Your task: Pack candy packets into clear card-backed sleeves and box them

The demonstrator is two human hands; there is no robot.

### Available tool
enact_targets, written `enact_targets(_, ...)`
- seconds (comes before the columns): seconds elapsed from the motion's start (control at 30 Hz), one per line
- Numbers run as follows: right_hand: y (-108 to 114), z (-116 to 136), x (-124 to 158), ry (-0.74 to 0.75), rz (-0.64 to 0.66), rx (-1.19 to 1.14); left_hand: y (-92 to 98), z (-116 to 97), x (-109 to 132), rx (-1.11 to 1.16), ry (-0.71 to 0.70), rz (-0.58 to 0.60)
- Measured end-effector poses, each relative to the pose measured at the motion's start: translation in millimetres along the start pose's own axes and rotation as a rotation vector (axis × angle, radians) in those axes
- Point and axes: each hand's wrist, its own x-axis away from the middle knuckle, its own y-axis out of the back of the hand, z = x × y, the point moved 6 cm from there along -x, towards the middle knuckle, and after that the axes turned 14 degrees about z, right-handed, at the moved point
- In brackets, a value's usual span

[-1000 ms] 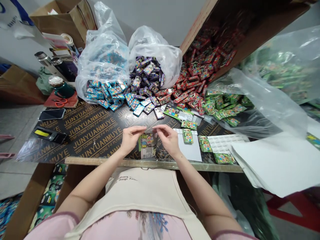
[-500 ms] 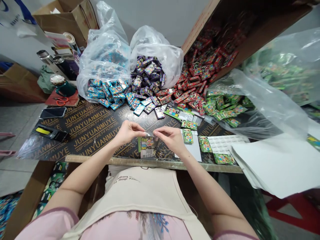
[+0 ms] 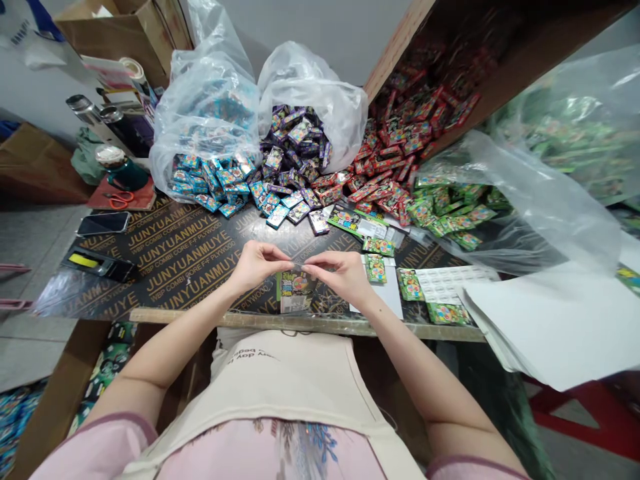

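My left hand [image 3: 257, 264] and my right hand [image 3: 339, 275] meet over the near edge of the dark plywood table [image 3: 175, 260]. Both pinch the top edge of a small clear bag [image 3: 294, 292] that holds green printed packets and hangs upright between them. Their fingertips almost touch at the bag's mouth. Loose green packets [image 3: 376, 268] lie just right of my right hand, on a white sheet [image 3: 387, 300].
At the back stand heaps of small packets: blue ones [image 3: 210, 180] and purple ones [image 3: 295, 147] in clear plastic bags, red ones [image 3: 400, 153] spilling from a cardboard box, green ones [image 3: 450, 207] on plastic. A phone [image 3: 104, 223], scissors [image 3: 117, 199] and flasks [image 3: 85, 110] sit left. White paper sheets [image 3: 550, 320] lie right.
My two hands have drawn closer together along the bag's top edge, and the bag sits slightly lower and nearer the table edge. Nothing else moved.
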Motion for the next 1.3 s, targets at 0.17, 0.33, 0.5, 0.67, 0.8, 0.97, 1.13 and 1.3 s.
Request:
enact_targets(0.17, -1, 3, 0, 0.037, -0.002, 0.051, 0.9, 2, 0, -0.021, -0.025, -0.025)
enact_targets(0.33, -2, -1, -2, -0.005, 0.018, -0.084, -2.2, 0, 2, -0.087, -0.102, -0.038)
enact_targets(0.5, 0, -4, 7, 0.109, -0.059, 0.079, -8.4, -15, 16, -0.403, -0.431, 0.026)
enact_targets(0.67, -11, -16, 33, 0.291, -0.206, 0.253, -9.3, -8, 22, -0.540, -0.562, -0.032)
enact_targets(0.8, -17, -31, 14, 0.240, -0.261, 0.204, 2.7, -3, 13, -0.427, -0.547, -0.129)
enact_targets(0.97, -19, -73, -79, 0.098, -0.235, 0.188, 85.4, 31, 35, -0.198, -0.391, -0.750)
enact_targets(1.13, -41, -131, -154, -0.153, -0.024, 0.711, 135.7, 116, 90, -0.249, 0.101, -0.977)
enact_targets(1.3, -61, -132, -157, -0.114, 0.061, 0.848, 110.9, 113, 89, -0.883, 0.225, -0.723)
